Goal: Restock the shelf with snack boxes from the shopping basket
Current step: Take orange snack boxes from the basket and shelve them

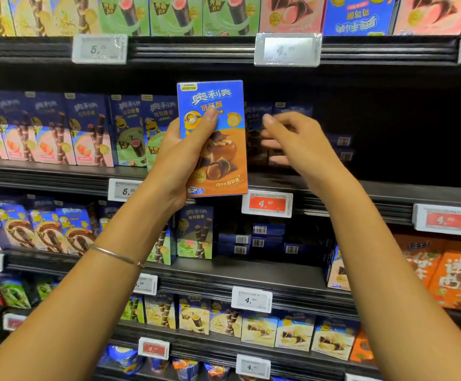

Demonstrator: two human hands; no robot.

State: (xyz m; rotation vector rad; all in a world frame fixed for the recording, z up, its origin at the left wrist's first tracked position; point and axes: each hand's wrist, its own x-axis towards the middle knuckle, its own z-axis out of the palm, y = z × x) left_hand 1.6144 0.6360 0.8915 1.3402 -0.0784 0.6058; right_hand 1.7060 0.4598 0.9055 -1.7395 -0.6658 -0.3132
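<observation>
Before the shelf [334, 188], snack box [215, 149] upright in left hand [180, 155], right hand [292, 138] just beside

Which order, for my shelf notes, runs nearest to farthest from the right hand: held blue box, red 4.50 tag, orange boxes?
1. held blue box, just left of the right hand.
2. red 4.50 tag, on the shelf edge below it.
3. orange boxes, lower right.

Open shelf gap [405, 133] beside stocked boxes [255, 116]
</observation>
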